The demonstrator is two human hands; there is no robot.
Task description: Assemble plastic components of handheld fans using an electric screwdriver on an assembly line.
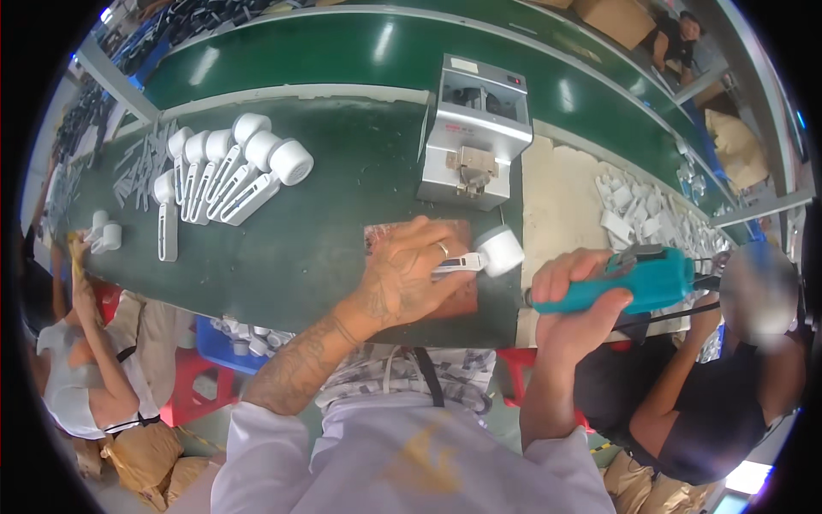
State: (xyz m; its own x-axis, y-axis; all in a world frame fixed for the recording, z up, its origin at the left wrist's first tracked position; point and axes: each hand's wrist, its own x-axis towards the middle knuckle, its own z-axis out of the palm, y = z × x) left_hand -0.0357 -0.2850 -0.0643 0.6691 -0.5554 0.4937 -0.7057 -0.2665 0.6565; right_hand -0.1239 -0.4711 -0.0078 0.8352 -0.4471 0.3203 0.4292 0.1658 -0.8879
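Observation:
My left hand, with a ring on one finger, is closed over the slim handle of a white round-headed device. The device lies across a reddish mat, its round head sticking out to the right past my fingers. Wrapped in my right hand is a teal power tool, held level just right of the mat. Its narrow dark end points left toward the device, with a gap between them. Fingers of my left hand hide most of the device's handle.
A silver bench machine stands beyond the mat. Several matching white devices lie at left, beside loose grey strips. White parts are heaped at right. Co-workers sit close on both sides; a blue bin is below the table edge.

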